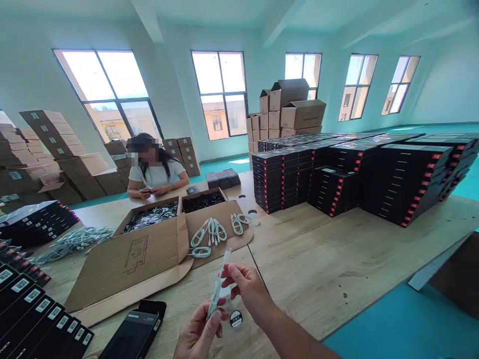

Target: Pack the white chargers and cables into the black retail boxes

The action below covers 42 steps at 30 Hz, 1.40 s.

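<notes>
A folded white cable [217, 289] stands tilted upward above the table, its upper end pale and narrow. My left hand [204, 329] is closed round its lower part, thumb along the front. The fingers of my right hand [245, 286] are curled and pinch the cable's side higher up. Just below the hands, a round black sticker with white print [236, 319] lies on the table. Beyond them, several coiled white cables [213, 232] rest on a cardboard flap [235, 207]. An open black box [134, 326] is to the left of my left hand.
Across the table sits a person [159, 172] holding something small. Open cartons [149, 219] contain small dark parts. White cables [78, 242] pile up at left, near stacked black boxes [33, 309]. More black boxes [404, 184] stand at right. Brown cartons [288, 112] are stacked by the windows.
</notes>
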Tool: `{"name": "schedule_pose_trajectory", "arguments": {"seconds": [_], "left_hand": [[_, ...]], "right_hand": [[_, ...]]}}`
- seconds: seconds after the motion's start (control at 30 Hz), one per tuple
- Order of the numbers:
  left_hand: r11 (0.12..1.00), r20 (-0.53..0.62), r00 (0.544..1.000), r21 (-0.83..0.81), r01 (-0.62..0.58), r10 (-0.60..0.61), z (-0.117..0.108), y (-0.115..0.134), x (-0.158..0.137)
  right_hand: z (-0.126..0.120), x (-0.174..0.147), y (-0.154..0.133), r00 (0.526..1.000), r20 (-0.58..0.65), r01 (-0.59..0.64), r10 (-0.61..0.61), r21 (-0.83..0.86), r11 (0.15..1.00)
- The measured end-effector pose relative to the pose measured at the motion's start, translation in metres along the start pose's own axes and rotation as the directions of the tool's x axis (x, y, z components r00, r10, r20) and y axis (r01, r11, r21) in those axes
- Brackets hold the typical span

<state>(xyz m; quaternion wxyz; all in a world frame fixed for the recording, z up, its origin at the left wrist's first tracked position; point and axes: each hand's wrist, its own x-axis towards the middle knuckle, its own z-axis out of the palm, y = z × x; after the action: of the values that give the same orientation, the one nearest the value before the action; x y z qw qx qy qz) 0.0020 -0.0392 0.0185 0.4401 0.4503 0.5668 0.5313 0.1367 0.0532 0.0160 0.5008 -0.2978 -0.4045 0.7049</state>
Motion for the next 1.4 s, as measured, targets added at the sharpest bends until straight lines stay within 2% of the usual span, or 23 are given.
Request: {"name": "schedule_pose_trajectory", "arguments": {"seconds": [0.07, 0.1, 0.17, 0.23, 0.3, 0.37, 0.43, 0.5, 0.57, 0.63, 0.67, 0.73, 0.8, 0.87, 0.97, 1.07, 1.13, 1.17, 1.23, 1.27, 1.33, 1.37, 1.4], "left_hand": [[0.916, -0.085, 0.972, 0.362, -0.174, 0.219, -0.002, -0.003, 0.002], [0.854, -0.114, 0.946, 0.471, -0.219, 0.305, -0.001, -0.005, 0.003], [0.818, -0.182, 0.909, 0.527, -0.232, 0.375, 0.002, -0.006, 0.001], [0.896, -0.268, 0.912, 0.403, -0.186, 0.31, 0.008, -0.005, -0.002], [0.986, -0.243, 0.963, 0.142, -0.087, 0.119, 0.012, 0.0, -0.005], [0.987, -0.071, 0.992, -0.132, 0.095, -0.105, 0.014, 0.006, -0.005], [0.926, 0.097, 0.962, -0.261, 0.273, -0.256, 0.013, 0.008, -0.004], [0.902, 0.159, 0.939, -0.268, 0.339, -0.306, 0.009, 0.008, -0.001], [0.919, 0.142, 0.94, -0.209, 0.334, -0.31, 0.007, 0.006, 0.0], [0.943, 0.1, 0.952, -0.136, 0.303, -0.291, 0.006, 0.006, -0.002], [0.952, 0.083, 0.957, -0.105, 0.287, -0.279, 0.007, 0.006, -0.003], [0.96, 0.077, 0.962, -0.077, 0.268, -0.262, 0.009, 0.007, -0.007], [0.96, 0.109, 0.962, -0.095, 0.262, -0.251, 0.012, 0.007, -0.01], [0.957, 0.132, 0.963, -0.146, 0.252, -0.234, 0.014, 0.006, -0.011], [0.939, 0.152, 0.958, -0.212, 0.272, -0.243, 0.012, 0.003, -0.011], [0.94, 0.196, 0.944, -0.165, 0.299, -0.266, 0.006, 0.003, -0.011], [0.954, 0.234, 0.936, -0.082, 0.289, -0.263, 0.001, 0.003, -0.011], [0.958, 0.252, 0.931, -0.041, 0.284, -0.265, -0.001, 0.003, -0.01], [0.955, 0.285, 0.913, 0.028, 0.297, -0.292, -0.004, 0.002, -0.008], [0.95, 0.298, 0.903, 0.055, 0.308, -0.31, -0.006, 0.001, -0.006], [0.946, 0.327, 0.887, 0.094, 0.311, -0.325, -0.008, -0.003, -0.001], [0.944, 0.349, 0.878, 0.109, 0.31, -0.329, -0.01, -0.005, 0.0], [0.942, 0.372, 0.866, 0.121, 0.312, -0.334, -0.011, -0.006, 0.001]], "right_hand": [[0.001, -0.003, 0.0, 1.0, 0.008, 0.004, -0.003, -0.059, 0.998], [0.001, -0.004, -0.001, 1.0, 0.025, 0.011, -0.009, -0.081, 0.997], [0.001, -0.007, -0.002, 0.998, 0.051, 0.027, -0.021, -0.111, 0.993], [0.001, -0.009, -0.003, 0.997, 0.064, 0.038, -0.03, -0.126, 0.991], [0.002, -0.01, -0.004, 0.994, 0.107, 0.019, -0.006, -0.122, 0.992], [0.003, -0.011, -0.005, 0.987, 0.157, -0.014, 0.035, -0.129, 0.991], [0.004, -0.012, -0.007, 0.988, 0.156, 0.042, -0.013, -0.181, 0.983], [0.005, -0.016, -0.01, 0.973, 0.133, 0.221, -0.189, -0.304, 0.927], [0.005, -0.02, -0.014, 0.901, 0.206, 0.433, -0.381, -0.458, 0.776], [0.006, -0.024, -0.015, 0.828, 0.356, 0.561, -0.434, -0.534, 0.632], [0.008, -0.026, -0.015, 0.816, 0.399, 0.578, -0.418, -0.544, 0.609], [0.012, -0.026, -0.015, 0.87, 0.358, 0.488, -0.34, -0.518, 0.703], [0.016, -0.023, -0.014, 0.957, 0.222, 0.262, -0.188, -0.379, 0.887], [0.017, -0.017, -0.012, 0.99, 0.137, 0.064, -0.04, -0.178, 0.982], [0.008, -0.009, -0.006, 0.999, 0.044, -0.023, 0.025, -0.047, 0.999], [-0.009, -0.005, -0.002, 1.0, -0.001, 0.014, -0.015, -0.228, 0.973], [-0.019, -0.006, -0.006, 0.981, -0.06, 0.135, -0.187, -0.487, 0.863], [-0.022, -0.008, -0.01, 0.948, -0.065, 0.202, -0.312, -0.633, 0.748], [-0.023, -0.01, -0.023, 0.86, 0.095, 0.323, -0.501, -0.862, 0.391], [-0.022, -0.011, -0.032, 0.829, 0.255, 0.389, -0.498, -0.902, 0.185], [-0.017, -0.011, -0.05, 0.762, 0.58, 0.56, -0.288, -0.814, -0.156], [-0.013, -0.01, -0.059, 0.718, 0.682, 0.639, -0.14, -0.726, -0.254], [-0.01, -0.008, -0.068, 0.678, 0.735, 0.7, -0.007, -0.649, -0.298]]}}
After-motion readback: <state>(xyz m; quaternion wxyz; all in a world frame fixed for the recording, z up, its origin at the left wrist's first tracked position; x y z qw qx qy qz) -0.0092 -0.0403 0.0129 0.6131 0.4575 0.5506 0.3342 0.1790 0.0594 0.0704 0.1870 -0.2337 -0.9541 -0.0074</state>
